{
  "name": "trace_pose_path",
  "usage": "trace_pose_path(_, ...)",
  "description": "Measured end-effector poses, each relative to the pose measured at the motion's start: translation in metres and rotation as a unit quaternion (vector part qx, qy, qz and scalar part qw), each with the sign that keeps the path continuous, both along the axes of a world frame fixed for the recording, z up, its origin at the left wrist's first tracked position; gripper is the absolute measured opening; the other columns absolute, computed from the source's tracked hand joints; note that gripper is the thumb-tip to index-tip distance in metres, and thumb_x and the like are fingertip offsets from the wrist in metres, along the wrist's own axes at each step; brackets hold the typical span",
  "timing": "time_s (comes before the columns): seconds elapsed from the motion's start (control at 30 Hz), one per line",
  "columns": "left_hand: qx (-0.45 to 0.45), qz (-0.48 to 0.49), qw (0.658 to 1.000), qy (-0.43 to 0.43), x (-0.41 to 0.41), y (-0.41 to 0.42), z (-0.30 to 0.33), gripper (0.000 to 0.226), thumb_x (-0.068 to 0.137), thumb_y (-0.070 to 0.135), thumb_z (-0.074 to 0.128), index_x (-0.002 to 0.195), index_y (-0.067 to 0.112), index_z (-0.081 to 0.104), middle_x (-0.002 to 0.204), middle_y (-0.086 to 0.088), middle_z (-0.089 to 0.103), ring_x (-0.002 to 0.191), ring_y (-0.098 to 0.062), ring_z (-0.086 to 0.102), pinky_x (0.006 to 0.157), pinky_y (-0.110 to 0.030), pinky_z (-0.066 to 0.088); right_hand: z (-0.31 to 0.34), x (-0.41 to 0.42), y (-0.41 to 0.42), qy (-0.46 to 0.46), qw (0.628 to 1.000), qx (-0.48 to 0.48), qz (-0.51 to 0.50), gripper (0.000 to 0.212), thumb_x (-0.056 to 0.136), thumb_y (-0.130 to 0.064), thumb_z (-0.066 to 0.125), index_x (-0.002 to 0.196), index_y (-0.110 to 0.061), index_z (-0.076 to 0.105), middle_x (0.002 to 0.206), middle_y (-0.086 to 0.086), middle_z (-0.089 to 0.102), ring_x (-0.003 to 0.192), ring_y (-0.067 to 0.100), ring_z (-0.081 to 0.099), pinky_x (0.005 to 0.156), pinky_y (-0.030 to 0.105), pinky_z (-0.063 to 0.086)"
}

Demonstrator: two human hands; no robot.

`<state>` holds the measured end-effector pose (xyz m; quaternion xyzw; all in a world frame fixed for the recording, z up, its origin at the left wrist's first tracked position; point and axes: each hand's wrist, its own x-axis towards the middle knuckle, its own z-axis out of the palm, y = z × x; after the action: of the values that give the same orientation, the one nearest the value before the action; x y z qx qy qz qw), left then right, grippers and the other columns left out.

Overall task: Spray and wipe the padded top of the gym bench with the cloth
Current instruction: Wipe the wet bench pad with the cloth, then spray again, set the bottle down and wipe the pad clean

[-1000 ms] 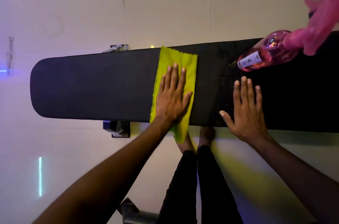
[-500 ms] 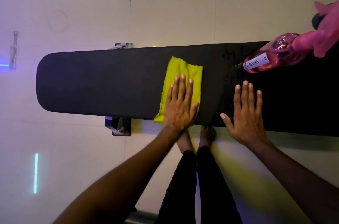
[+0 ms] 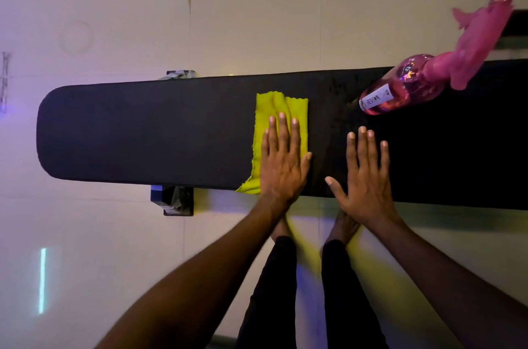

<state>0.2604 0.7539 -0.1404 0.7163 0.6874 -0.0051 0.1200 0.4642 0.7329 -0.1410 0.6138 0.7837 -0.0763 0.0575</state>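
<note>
The black padded bench top (image 3: 143,134) runs left to right across the view. A yellow-green cloth (image 3: 281,107) lies bunched on its middle, one corner hanging over the near edge. My left hand (image 3: 281,160) presses flat on the cloth with straight fingers. My right hand (image 3: 364,174) rests flat on the bare pad just right of it, fingers spread. A pink spray bottle (image 3: 400,88) with a pink trigger head stands on the pad at the far right, apart from both hands.
A pale floor (image 3: 257,19) surrounds the bench, with light strips reflected in it. Metal bench feet (image 3: 174,200) show at the near and far edges. My legs and bare feet (image 3: 341,225) stand close against the near side.
My left hand has slid the cloth rightward and toward the near edge, bunching it shorter. The right hand has stayed in place on the pad.
</note>
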Motion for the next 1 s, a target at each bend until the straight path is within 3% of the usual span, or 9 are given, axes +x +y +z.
trace_pose_path(0.23,-0.052,-0.048,0.997,-0.009,0.005,0.030,0.024,0.068,0.107,0.052,0.020,0.164,0.017,0.009,0.172,-0.013,0.001,0.159,-0.033,-0.004,0.128,-0.049,0.005,0.010,0.016,0.001,0.010,1.000,-0.014,-0.012,0.096,0.098,-0.068,0.029,0.168,-0.007,0.006,0.176,0.019,0.002,0.164,0.039,0.003,0.132,0.059,0.010)
trace_pose_path(0.3,-0.044,-0.031,0.998,-0.019,0.002,0.035,0.043,0.060,0.108,0.044,0.029,0.162,0.017,0.026,0.169,-0.013,0.021,0.159,-0.036,0.007,0.126,-0.053,0.011,0.021,0.020,0.001,0.016,1.000,-0.014,-0.014,0.088,0.098,-0.059,0.032,0.167,-0.006,0.016,0.175,0.020,0.013,0.163,0.039,0.013,0.131,0.059,0.015)
trace_pose_path(0.43,0.050,0.046,0.977,-0.203,0.002,0.054,0.094,0.038,0.098,0.016,0.060,0.135,0.008,0.063,0.126,-0.013,0.071,0.130,-0.032,0.060,0.111,-0.044,0.042,0.045,0.026,0.018,0.070,0.996,0.032,-0.040,0.056,0.098,-0.027,0.044,0.145,0.001,0.059,0.148,0.021,0.061,0.139,0.039,0.058,0.115,0.061,0.044)
trace_pose_path(0.53,0.037,0.076,0.938,-0.335,0.020,0.070,0.137,0.040,0.093,0.010,0.069,0.133,0.010,0.065,0.121,-0.005,0.074,0.115,-0.021,0.068,0.101,-0.028,0.048,0.062,0.041,0.034,0.094,0.994,0.022,-0.058,0.046,0.093,-0.020,0.059,0.128,0.007,0.070,0.126,0.026,0.073,0.119,0.043,0.071,0.105,0.060,0.053)
trace_pose_path(0.6,0.020,0.043,0.925,-0.376,0.035,0.078,0.157,0.052,0.089,0.009,0.073,0.140,0.008,0.059,0.132,-0.007,0.068,0.123,-0.020,0.064,0.106,-0.033,0.048,0.068,0.056,0.038,0.102,0.991,0.023,-0.079,0.043,0.090,-0.019,0.065,0.121,0.009,0.073,0.116,0.028,0.076,0.108,0.046,0.074,0.099,0.060,0.057)
trace_pose_path(0.7,-0.016,0.010,0.905,-0.424,0.055,0.089,0.173,0.075,0.086,0.013,0.079,0.152,0.010,0.043,0.145,-0.008,0.056,0.135,-0.017,0.054,0.112,-0.029,0.044,0.070,0.085,0.042,0.095,0.989,0.006,-0.116,0.047,0.091,-0.021,0.077,0.126,0.010,0.068,0.112,0.031,0.074,0.106,0.049,0.072,0.095,0.059,0.058)
trace_pose_path(0.8,-0.023,-0.020,0.907,-0.420,0.075,0.101,0.178,0.096,0.083,0.025,0.084,0.160,0.015,0.027,0.154,-0.010,0.046,0.141,-0.017,0.046,0.112,-0.028,0.041,0.064,0.111,0.048,0.058,0.989,-0.039,-0.129,0.072,0.092,-0.037,0.077,0.145,0.006,0.054,0.129,0.031,0.063,0.124,0.050,0.060,0.106,0.060,0.049)
trace_pose_path(0.9,-0.019,-0.040,0.907,-0.419,0.092,0.112,0.177,0.108,0.080,0.035,0.086,0.162,0.019,0.018,0.157,-0.011,0.042,0.142,-0.018,0.045,0.109,-0.034,0.045,0.059,0.125,0.048,0.020,0.987,-0.071,-0.142,0.086,0.096,-0.058,0.058,0.158,-0.001,0.038,0.155,0.032,0.043,0.146,0.049,0.040,0.120,0.063,0.033)
trace_pose_path(1.0,-0.002,-0.060,0.902,-0.428,0.111,0.122,0.173,0.103,0.083,0.034,0.084,0.161,0.018,0.019,0.144,-0.012,0.057,0.133,-0.021,0.054,0.102,-0.036,0.053,0.057,0.128,0.044,0.014,0.986,-0.083,-0.142,0.096,0.091,-0.067,0.032,0.161,-0.002,0.032,0.163,0.031,0.033,0.153,0.048,0.031,0.124,0.063,0.026)
